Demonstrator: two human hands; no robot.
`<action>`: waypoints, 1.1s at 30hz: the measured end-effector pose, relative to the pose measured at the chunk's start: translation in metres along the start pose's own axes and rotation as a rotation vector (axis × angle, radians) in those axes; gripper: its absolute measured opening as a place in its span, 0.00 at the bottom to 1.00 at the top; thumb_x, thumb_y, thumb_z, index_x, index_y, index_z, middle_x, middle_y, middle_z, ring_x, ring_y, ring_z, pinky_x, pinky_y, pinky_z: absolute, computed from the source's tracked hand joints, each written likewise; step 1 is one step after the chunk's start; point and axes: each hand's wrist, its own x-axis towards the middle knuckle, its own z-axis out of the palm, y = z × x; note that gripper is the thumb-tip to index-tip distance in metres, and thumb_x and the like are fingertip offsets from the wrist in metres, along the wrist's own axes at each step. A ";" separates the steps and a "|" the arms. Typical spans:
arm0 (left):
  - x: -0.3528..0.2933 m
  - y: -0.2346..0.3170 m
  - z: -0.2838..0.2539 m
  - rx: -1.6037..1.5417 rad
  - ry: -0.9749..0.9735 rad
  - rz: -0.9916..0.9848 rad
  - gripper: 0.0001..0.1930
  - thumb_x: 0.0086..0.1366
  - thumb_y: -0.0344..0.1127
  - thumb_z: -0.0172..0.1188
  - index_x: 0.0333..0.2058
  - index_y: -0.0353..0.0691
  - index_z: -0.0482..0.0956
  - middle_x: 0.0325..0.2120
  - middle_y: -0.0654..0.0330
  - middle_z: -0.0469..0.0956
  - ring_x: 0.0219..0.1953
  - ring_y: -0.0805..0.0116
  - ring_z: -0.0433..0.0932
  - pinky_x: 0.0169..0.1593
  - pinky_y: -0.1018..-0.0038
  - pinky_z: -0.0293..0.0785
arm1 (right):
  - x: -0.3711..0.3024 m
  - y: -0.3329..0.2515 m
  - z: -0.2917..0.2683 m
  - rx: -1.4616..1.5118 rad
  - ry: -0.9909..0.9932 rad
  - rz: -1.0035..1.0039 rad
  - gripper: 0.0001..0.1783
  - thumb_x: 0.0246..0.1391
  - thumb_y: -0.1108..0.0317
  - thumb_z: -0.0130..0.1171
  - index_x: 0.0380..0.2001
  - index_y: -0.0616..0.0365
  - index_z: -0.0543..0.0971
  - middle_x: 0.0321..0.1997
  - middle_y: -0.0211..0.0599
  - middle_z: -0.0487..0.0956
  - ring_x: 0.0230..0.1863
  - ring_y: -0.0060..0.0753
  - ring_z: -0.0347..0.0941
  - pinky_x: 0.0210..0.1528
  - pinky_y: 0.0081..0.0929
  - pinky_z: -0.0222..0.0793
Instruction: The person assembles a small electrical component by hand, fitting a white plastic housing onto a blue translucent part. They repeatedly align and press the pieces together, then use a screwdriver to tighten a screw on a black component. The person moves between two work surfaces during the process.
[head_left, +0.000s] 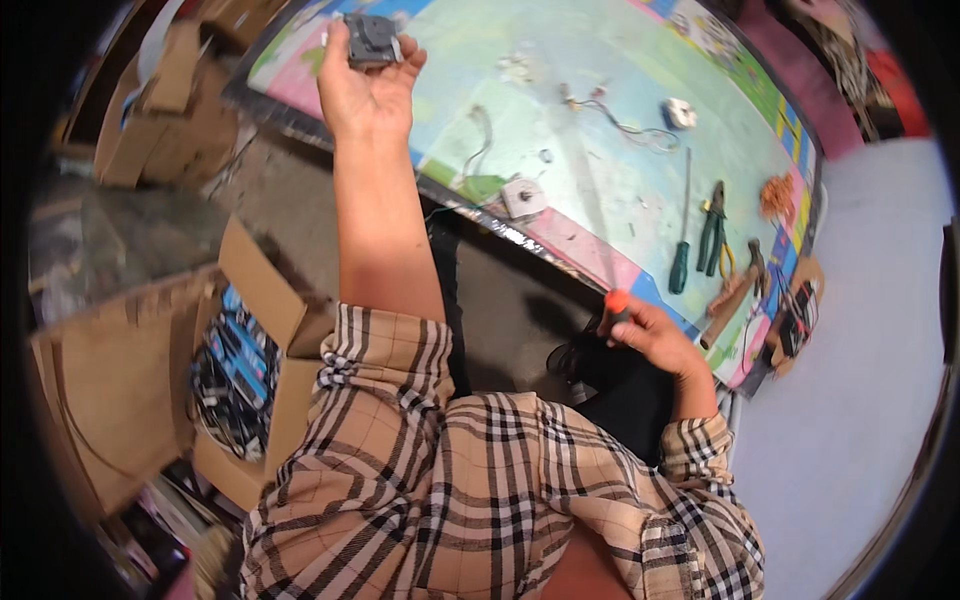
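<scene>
At the far left end of the table, my left hand (370, 100) is closed around a dark grey, square, box-like part (372, 40). Its exact kind is unclear. My right hand (660, 342) grips a screwdriver (617, 303) by its red and black handle, near the table's front edge. The blurred blade points away over the tabletop. Between the hands, by the front edge, lies a small square metal part (523, 197) with a dark centre. Loose wires (625, 128) and a round white part (680, 113) rest farther back.
On the right of the table (590, 220) lie a green screwdriver (680, 265), green-handled pliers (712, 230), a hammer (735, 300) and a copper-coloured wire bundle (776, 196). An open cardboard box (285, 385) of blue and black parts stands at my left. More boxes (165, 125) stand behind.
</scene>
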 end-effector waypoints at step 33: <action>0.047 0.050 -0.077 -0.312 0.151 0.164 0.15 0.67 0.48 0.55 0.41 0.42 0.72 0.33 0.55 0.78 0.30 0.62 0.77 0.26 0.67 0.77 | 0.279 0.122 0.020 -0.670 0.137 -0.005 0.18 0.66 0.55 0.47 0.42 0.57 0.78 0.37 0.37 0.78 0.41 0.35 0.73 0.43 0.33 0.69</action>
